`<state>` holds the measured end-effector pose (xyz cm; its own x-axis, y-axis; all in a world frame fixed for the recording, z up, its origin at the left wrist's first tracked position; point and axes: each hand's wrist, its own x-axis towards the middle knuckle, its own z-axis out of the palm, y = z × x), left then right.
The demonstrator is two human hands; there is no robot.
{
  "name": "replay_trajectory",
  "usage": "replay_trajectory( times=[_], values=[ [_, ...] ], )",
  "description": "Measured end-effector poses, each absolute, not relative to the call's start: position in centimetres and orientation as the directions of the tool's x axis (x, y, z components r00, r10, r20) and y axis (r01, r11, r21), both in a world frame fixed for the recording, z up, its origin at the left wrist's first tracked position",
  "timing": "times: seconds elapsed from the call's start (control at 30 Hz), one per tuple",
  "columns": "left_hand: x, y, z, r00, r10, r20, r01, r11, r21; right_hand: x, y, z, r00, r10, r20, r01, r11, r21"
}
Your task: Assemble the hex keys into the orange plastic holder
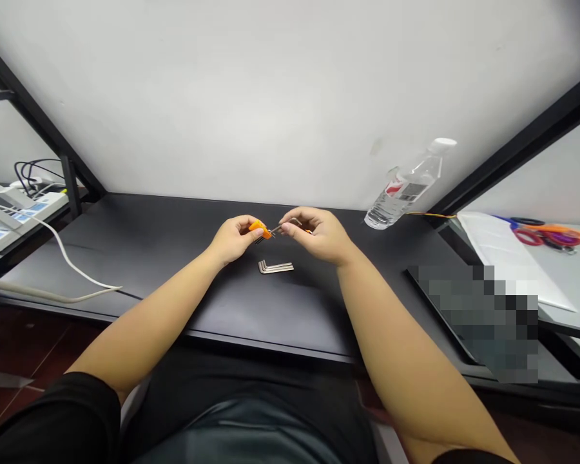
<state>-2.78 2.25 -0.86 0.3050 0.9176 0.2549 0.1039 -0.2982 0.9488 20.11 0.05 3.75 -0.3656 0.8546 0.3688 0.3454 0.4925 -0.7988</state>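
My left hand pinches an orange hex key holder, from which a few small dark keys stick out. Across from it, my right hand grips an L-shaped hex key between thumb and fingers, its straight end close to the holder. I cannot tell whether that end touches the holder. A bit of orange also shows behind my right hand, mostly hidden. On the black table just below both hands lie several loose L-shaped hex keys, side by side.
A water bottle stands at the back right of the black table. A pixelated flat device lies front right, near a white sheet and coloured scissors. Left are a power strip and a white cable.
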Motion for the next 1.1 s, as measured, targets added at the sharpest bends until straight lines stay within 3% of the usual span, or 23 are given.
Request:
replay_trajectory(
  times=[0.17,0.33,0.43,0.53,0.7,0.97,1.1],
  values=[
    [-2.7,2.2,-0.7,0.320,0.909,0.268,0.105,-0.315,0.943,19.3,0.5,2.6,-0.268,0.870,0.414,0.399,0.491,-0.774],
    [-2.7,2.1,-0.7,0.341,0.898,0.278,0.121,-0.335,0.934,18.6,0.5,2.4,-0.331,0.862,0.384,0.467,0.503,-0.727],
    [-2.7,2.3,-0.9,0.316,0.907,0.279,0.151,-0.338,0.929,17.7,0.4,2.1,-0.423,0.840,0.340,0.564,0.538,-0.626],
    [-2.8,2.5,-1.1,0.285,0.923,0.258,0.182,-0.316,0.931,17.2,0.1,1.7,-0.531,0.812,0.242,0.645,0.572,-0.507],
    [-3.0,2.6,-1.3,0.259,0.942,0.215,0.154,-0.260,0.953,18.3,0.0,1.4,-0.562,0.826,0.043,0.726,0.517,-0.454],
    [-2.9,2.3,-1.1,0.264,0.940,0.216,0.145,-0.260,0.954,19.4,0.6,1.7,-0.614,0.759,-0.218,0.756,0.485,-0.440],
    [-2.8,2.2,-1.2,0.277,0.933,0.228,0.152,-0.277,0.949,19.3,0.5,1.9,-0.628,0.735,-0.256,0.750,0.482,-0.453]
  ],
)
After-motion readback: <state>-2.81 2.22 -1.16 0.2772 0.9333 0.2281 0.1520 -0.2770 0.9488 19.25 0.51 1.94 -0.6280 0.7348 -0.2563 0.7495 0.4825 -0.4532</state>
